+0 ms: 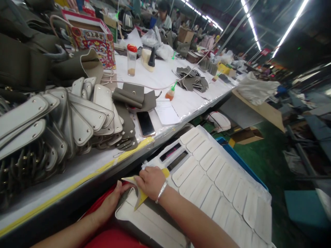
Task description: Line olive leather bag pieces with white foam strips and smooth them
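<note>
A grey bag-like piece with a pale lining (pixel 150 220) lies across my lap. My right hand (pixel 153 182), with a silver bangle on the wrist, is closed on a yellow strip (pixel 141 198) that curves down over the end of that piece. To its left, my left hand (pixel 113 201) rests against the upper edge of the grey piece, its thumb raised and apart from the fingers, which are partly hidden. Beyond my right arm, a tray of pale rounded panels (pixel 207 168) stands beside the table, with two dark slots near its far left corner.
On the white table (pixel 152 77) lie a black phone (pixel 146 123), a notepad (pixel 167 112), a glue bottle (pixel 170 93), a red-lidded jar (pixel 131 60) and stacked pale straps (pixel 80 117). A patterned box (pixel 95 41) stands behind. A person (pixel 164 19) sits far back.
</note>
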Demonstrator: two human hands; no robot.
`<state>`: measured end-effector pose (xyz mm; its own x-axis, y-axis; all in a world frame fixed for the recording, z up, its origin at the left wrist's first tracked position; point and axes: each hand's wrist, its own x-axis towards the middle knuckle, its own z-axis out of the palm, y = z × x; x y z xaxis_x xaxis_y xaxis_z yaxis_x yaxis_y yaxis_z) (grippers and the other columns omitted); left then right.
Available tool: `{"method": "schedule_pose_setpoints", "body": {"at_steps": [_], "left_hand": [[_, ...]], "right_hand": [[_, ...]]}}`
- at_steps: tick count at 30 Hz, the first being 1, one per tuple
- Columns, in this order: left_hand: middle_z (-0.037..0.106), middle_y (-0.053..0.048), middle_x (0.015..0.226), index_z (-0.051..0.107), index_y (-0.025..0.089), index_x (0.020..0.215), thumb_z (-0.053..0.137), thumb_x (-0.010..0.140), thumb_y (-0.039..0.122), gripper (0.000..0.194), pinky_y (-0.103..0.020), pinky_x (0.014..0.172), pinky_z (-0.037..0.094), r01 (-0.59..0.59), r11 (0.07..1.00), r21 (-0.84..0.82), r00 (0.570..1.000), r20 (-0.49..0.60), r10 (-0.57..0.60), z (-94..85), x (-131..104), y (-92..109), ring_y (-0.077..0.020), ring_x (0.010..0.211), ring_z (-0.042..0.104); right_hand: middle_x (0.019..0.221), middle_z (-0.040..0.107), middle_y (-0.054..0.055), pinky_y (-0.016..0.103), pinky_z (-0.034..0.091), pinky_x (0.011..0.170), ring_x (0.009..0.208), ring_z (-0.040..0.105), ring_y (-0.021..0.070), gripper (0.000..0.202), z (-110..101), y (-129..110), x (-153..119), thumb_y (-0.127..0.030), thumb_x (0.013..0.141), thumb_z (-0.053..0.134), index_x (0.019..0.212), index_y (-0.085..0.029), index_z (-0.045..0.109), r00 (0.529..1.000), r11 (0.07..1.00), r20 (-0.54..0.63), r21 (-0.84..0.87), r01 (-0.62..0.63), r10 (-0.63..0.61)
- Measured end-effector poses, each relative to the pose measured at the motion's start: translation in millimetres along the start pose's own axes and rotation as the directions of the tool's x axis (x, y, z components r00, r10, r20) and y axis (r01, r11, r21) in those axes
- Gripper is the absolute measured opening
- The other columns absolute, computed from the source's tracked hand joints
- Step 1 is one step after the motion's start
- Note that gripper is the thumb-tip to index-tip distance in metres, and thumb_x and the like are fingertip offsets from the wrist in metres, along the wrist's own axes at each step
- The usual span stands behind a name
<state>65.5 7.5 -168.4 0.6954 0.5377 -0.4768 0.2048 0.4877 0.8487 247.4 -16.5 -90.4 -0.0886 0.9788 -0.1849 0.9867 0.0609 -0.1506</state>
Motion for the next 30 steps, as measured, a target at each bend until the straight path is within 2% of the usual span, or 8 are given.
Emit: {"method": "schedule_pose_setpoints", "body": {"at_steps": [3, 7, 10, 14, 16, 19, 25, 30], "left_hand": [[0.070, -0.008, 0.095, 0.067, 0.020, 0.099, 0.017, 0.077, 0.078, 0.079, -0.041, 0.093, 0.043, 0.102, 0.947, -0.303, 0.990, 0.121, -0.068, 1.6, 0, -4, -0.0279, 0.095, 0.063], [0.070, -0.012, 0.091, 0.064, 0.013, 0.106, 0.014, 0.074, 0.082, 0.091, -0.044, 0.086, 0.047, 0.208, 0.843, -0.495, 0.975, 0.170, -0.141, 7.9, -4, 4, -0.0314, 0.095, 0.063], [0.070, -0.013, 0.089, 0.060, 0.009, 0.114, 0.019, 0.075, 0.081, 0.092, -0.042, 0.085, 0.049, 0.269, 0.757, -0.595, 0.963, 0.163, -0.214, 13.6, -10, 17, -0.0312, 0.093, 0.064], [0.071, -0.012, 0.089, 0.059, 0.008, 0.117, 0.038, 0.084, 0.063, 0.067, -0.036, 0.082, 0.050, 0.295, 0.678, -0.673, 0.938, 0.069, -0.339, 20.9, -18, 28, -0.0276, 0.091, 0.066], [0.071, -0.011, 0.090, 0.060, 0.008, 0.116, 0.045, 0.087, 0.049, 0.053, -0.033, 0.082, 0.051, 0.252, 0.655, -0.712, 0.938, 0.014, -0.346, 24.5, -21, 31, -0.0261, 0.091, 0.066], [0.072, -0.010, 0.089, 0.061, 0.007, 0.112, 0.047, 0.088, 0.037, 0.041, -0.032, 0.078, 0.052, 0.201, 0.653, -0.730, 0.924, -0.079, -0.373, 29.6, -23, 31, -0.0252, 0.089, 0.067], [0.072, -0.008, 0.085, 0.057, 0.009, 0.114, 0.043, 0.090, 0.028, 0.035, -0.030, 0.070, 0.053, 0.158, 0.677, -0.719, 0.865, -0.229, -0.446, 34.0, -22, 28, -0.0228, 0.079, 0.068], [0.072, -0.008, 0.090, 0.060, 0.009, 0.109, 0.048, 0.086, 0.034, 0.037, -0.035, 0.083, 0.051, 0.157, 0.745, -0.649, 0.891, -0.232, -0.390, 30.6, -19, 15, -0.0251, 0.092, 0.065]], "right_hand": [[0.076, 0.062, 0.002, 0.032, 0.033, 0.067, 0.072, 0.056, 0.0170, 0.044, -1, 1, 9, -0.048, 0.093, 0.030, 0.079, -0.020, 0.061, 0.995, 0.995, -0.006, -0.010, 0.104, -0.104], [0.075, 0.062, 0.003, 0.032, 0.031, 0.067, 0.071, 0.056, 0.0165, 0.046, -4, 3, 20, -0.051, 0.093, 0.030, 0.080, -0.020, 0.062, 0.968, 0.968, -0.005, -0.029, 0.250, -0.251], [0.074, 0.062, 0.002, 0.033, 0.030, 0.065, 0.070, 0.056, 0.0165, 0.047, -7, 5, 26, -0.052, 0.092, 0.031, 0.078, -0.020, 0.062, 0.938, 0.937, -0.013, -0.042, 0.346, -0.347], [0.072, 0.063, 0.003, 0.033, 0.026, 0.060, 0.066, 0.056, 0.0162, 0.045, -9, 5, 31, -0.048, 0.092, 0.032, 0.076, -0.019, 0.061, 0.901, 0.900, -0.019, -0.050, 0.432, -0.434], [0.071, 0.063, 0.003, 0.033, 0.025, 0.059, 0.065, 0.056, 0.0164, 0.044, -9, 6, 31, -0.048, 0.092, 0.033, 0.074, -0.018, 0.061, 0.885, 0.885, -0.037, -0.051, 0.462, -0.464], [0.069, 0.063, 0.003, 0.034, 0.024, 0.059, 0.065, 0.056, 0.0166, 0.043, -7, 8, 29, -0.046, 0.092, 0.034, 0.073, -0.018, 0.060, 0.866, 0.870, -0.077, -0.046, 0.491, -0.493], [0.067, 0.062, 0.002, 0.033, 0.022, 0.058, 0.062, 0.055, 0.0159, 0.043, -3, 12, 24, -0.047, 0.092, 0.034, 0.071, -0.019, 0.059, 0.846, 0.856, -0.141, -0.038, 0.515, -0.515], [0.065, 0.061, 0.001, 0.033, 0.021, 0.058, 0.059, 0.052, 0.0146, 0.044, 3, 16, 23, -0.049, 0.092, 0.034, 0.070, -0.019, 0.058, 0.833, 0.849, -0.180, -0.017, 0.528, -0.522]]}}
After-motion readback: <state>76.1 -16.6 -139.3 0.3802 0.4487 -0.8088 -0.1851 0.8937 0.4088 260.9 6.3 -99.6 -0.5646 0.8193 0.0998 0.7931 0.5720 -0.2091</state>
